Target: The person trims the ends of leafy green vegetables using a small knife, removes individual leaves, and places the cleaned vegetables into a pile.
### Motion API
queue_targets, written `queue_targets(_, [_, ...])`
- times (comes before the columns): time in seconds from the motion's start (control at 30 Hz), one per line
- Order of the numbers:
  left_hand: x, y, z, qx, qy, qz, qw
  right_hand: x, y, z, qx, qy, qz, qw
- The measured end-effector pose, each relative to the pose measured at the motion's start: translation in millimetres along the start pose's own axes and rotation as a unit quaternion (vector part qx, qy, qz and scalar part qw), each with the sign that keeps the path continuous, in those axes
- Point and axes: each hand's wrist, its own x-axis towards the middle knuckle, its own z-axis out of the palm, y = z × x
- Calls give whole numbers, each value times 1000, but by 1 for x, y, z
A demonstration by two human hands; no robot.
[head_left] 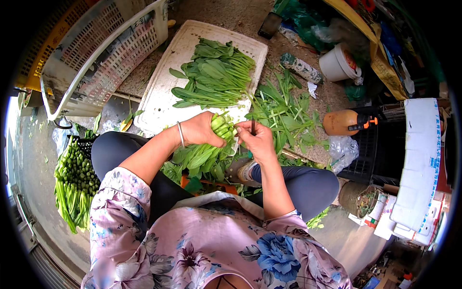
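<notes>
My left hand (204, 132), with a metal bangle at the wrist, grips a bunch of green leafy vegetable stems (222, 127), cut ends up and leaves hanging below. My right hand (257, 139) is at the right side of the stem ends, thumb and fingers closed on a small dark tool (253, 127), perhaps a knife; most of it is hidden. Beyond my hands, a pile of leafy greens (220, 72) lies on a white foam board (169, 57), with small cut bits near its front edge. Loose leaves and stems (285, 112) are heaped to the right of the board.
White plastic crates (108, 61) stand at the upper left. Bundled greens (75, 184) are at my left. On the right are a white bucket (337, 63), an orange-brown bottle (339, 123), a clear plastic bag (343, 151), a black crate (364, 144) and a white foam box (418, 162).
</notes>
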Motion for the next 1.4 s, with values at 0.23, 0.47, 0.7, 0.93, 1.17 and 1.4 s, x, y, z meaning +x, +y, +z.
queue_targets(0.23, [-4, 5, -1, -160, -11, 21, 987, -2, -5, 4, -32, -21, -11, 999])
queue_targets(0.47, [-2, 1, -5, -172, 1, 17, 985, -6, 1, 5, 82, -93, 16, 992])
queue_targets(0.7, [-7, 9, -4, -185, -23, 10, 982, -2, 14, -7, 94, -91, 28, 991])
queue_targets(0.93, [-12, 13, -2, -191, -54, 11, 980, 51, 45, -40, 119, 105, 78, 984])
queue_targets(1.17, [-10, 8, -4, -241, -49, 28, 969, 165, 76, -51, 83, 275, 102, 953])
queue_targets(1.4, [-12, 14, -12, -213, -16, 31, 977, 209, 73, -44, 127, 281, 139, 941])
